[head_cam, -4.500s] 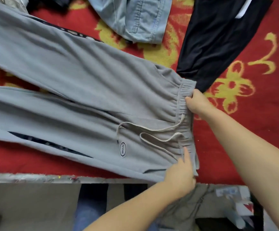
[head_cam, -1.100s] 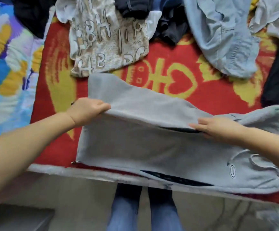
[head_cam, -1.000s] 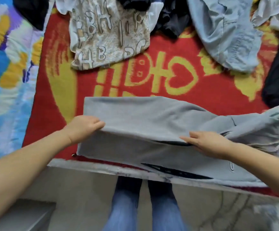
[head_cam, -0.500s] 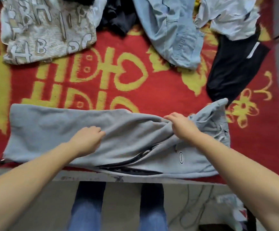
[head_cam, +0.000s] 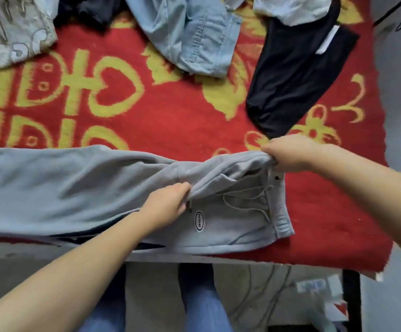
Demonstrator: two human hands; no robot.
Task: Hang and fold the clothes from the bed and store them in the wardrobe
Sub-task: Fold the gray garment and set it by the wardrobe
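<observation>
Grey sweatpants lie folded lengthwise along the near edge of the bed, legs running off to the left and the waistband with its drawstring at the right. My left hand pinches a fold of grey fabric near the crotch, just left of the oval logo patch. My right hand grips the far corner of the waistband, holding it slightly raised off the red blanket.
Further back on the red and yellow blanket lie a light blue denim shirt, a black garment, a patterned grey top and a white garment. The bed edge runs along the bottom, with my jeans-clad legs and floor below.
Both hands have slid right along the sweatpants. The left went from the leg to the crotch fold. The right went from the hip to the waistband corner, pulling the top layer flatter.
</observation>
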